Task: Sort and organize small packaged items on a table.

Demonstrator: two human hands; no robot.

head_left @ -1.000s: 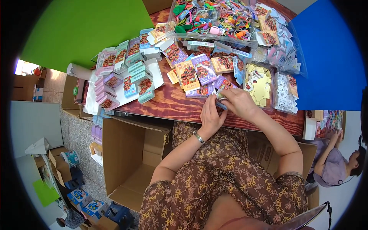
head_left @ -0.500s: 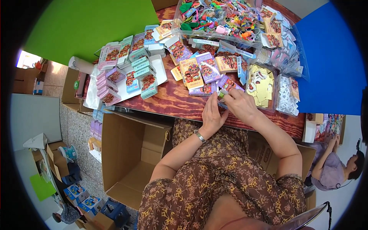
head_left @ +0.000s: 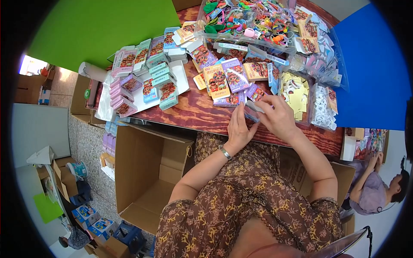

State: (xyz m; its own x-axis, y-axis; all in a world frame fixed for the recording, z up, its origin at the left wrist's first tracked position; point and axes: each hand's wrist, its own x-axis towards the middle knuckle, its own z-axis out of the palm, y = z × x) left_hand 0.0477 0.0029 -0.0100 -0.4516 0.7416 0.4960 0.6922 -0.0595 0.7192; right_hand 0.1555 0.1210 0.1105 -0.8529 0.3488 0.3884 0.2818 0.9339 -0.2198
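Note:
My left hand [head_left: 238, 131] is closed around a small bluish card box [head_left: 251, 114] at the table's front edge, its fingers pointing away from me. A pale grey-white flap shows at the box's upper end. Thumb and fingertips of my right hand [head_left: 277, 118] pinch close to that flap; whether they grip the flap or a small piece is hard to make out. Just beyond my hands lies a pile of printed boxes, with a yellow box [head_left: 217, 81] and a purple box [head_left: 235, 75] on top.
Clear bins hold colourful trinkets [head_left: 258, 21], yellow cards [head_left: 294, 94] and white slips [head_left: 325, 107]. Stacked flat boxes [head_left: 161, 84] stand at the left on a white tray. Below the table edge sits an open carton [head_left: 142, 172]. Another person [head_left: 374, 189] sits at the right.
A small green item at my right fingertips no longer shows. My right hand has shifted slightly right, and the pale flap is now visible. My left hand has stayed nearly still.

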